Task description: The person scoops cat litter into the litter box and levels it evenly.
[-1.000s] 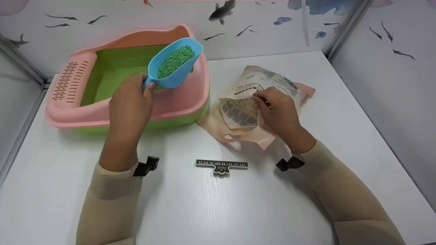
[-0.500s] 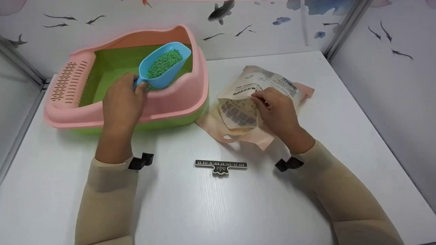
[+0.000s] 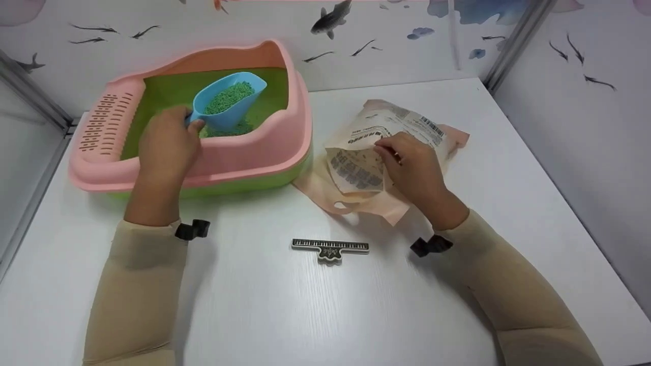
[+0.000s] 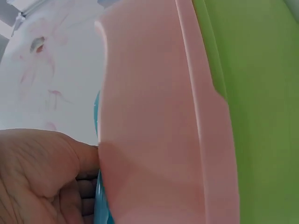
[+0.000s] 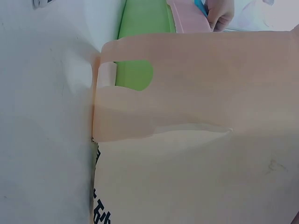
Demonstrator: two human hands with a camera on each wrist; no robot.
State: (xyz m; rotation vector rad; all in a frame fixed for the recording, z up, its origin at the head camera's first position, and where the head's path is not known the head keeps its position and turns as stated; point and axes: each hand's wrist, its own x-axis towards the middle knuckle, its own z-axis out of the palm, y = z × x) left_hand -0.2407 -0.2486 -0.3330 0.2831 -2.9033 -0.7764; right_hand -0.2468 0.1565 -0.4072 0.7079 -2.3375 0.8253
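Note:
My left hand (image 3: 168, 145) grips the handle of a blue scoop (image 3: 221, 119) heaped with green pellets (image 3: 231, 96). The scoop hangs over the inside of a litter box (image 3: 249, 157) with a pink rim and green base. Some green pellets lie inside the box below the scoop. In the left wrist view the box wall (image 4: 149, 93) hides most of the scoop (image 4: 100, 203). With thumb and fingertips, my right hand (image 3: 414, 162) pinches the upper edge of the open mouth of a pale peach bag (image 3: 371, 122). The bag lies on the table, its mouth facing me.
A black-and-silver clip with a piano-key pattern (image 3: 330, 247) lies on the white table (image 3: 285, 305) in front of the bag. Panels printed with fish (image 3: 330, 19) stand behind and to the sides. The bag's flap with a handle hole (image 5: 133, 74) fills much of the right wrist view.
My left hand has carried the filled scoop left and lower, from above the box's right rim to over its inside. The right hand and the bag have stayed in place.

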